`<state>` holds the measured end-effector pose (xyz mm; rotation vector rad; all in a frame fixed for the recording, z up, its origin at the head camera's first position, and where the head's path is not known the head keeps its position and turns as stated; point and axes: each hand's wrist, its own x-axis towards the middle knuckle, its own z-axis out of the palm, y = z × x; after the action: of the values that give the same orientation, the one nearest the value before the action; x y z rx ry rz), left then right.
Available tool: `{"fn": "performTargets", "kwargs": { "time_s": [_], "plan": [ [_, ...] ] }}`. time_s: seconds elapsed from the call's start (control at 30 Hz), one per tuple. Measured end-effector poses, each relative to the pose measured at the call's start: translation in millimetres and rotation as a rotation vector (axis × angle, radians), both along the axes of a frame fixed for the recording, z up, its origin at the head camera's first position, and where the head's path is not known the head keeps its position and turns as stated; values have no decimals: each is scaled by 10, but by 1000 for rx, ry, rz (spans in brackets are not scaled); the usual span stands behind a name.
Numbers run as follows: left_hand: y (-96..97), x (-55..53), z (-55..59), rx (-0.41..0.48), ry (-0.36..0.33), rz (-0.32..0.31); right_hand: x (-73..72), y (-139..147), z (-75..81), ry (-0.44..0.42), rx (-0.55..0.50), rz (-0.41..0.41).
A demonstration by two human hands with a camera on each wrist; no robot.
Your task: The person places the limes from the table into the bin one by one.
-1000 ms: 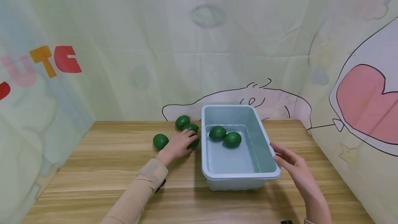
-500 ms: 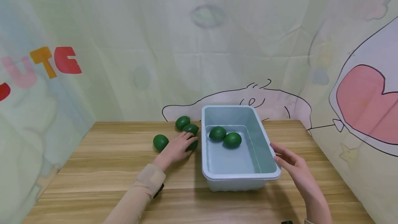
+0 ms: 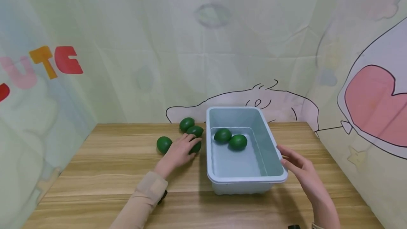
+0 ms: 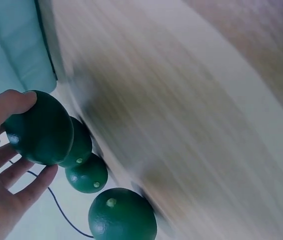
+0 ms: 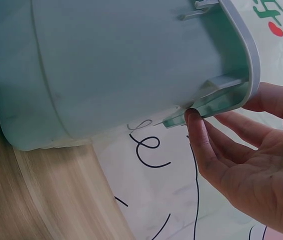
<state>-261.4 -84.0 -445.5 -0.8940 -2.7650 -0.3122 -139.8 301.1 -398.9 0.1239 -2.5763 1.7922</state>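
My left hand (image 3: 178,151) grips a dark green lime (image 4: 41,127), thumb on one side and fingers on the other. In the head view the hand covers much of that lime. Behind it lie two more limes, one nearer (image 3: 195,131) and one farther back (image 3: 187,124). Another lime (image 3: 164,145) sits just left of the hand. To the right stands a pale blue plastic bin (image 3: 236,165) with two limes (image 3: 238,142) on its floor. My right hand (image 3: 300,169) holds the bin's right rim between thumb and fingers, as the right wrist view also shows.
Everything stands on a wood-grain table (image 3: 105,172). A printed cloth curtain (image 3: 143,66) hangs right behind the table's back edge and along both sides. The bin's left wall rises close beside the left hand.
My left hand has shifted slightly left and toward me, away from the bin, with the lime in its grip. The right hand and the bin stay in place.
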Motion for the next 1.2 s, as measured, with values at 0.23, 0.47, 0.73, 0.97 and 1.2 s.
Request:
{"fn": "performTargets", "kwargs": {
  "time_s": [0.23, 0.47, 0.73, 0.97, 1.2],
  "plan": [
    [-13, 50, 39, 33, 44, -8, -14, 5, 9, -4, 5, -4],
    [-27, 111, 139, 41, -2, 9, -26, 16, 8, 7, 4, 1],
    [-57, 170, 196, 65, 4, -12, -22, 11, 18, 16, 2, 7],
    [-76, 211, 241, 55, 42, -18, -11, 6, 2, 20, -6, 9],
    [-74, 241, 349, 73, 73, -22, -7, 0, -6, 16, -4, 6]
  ]
}}
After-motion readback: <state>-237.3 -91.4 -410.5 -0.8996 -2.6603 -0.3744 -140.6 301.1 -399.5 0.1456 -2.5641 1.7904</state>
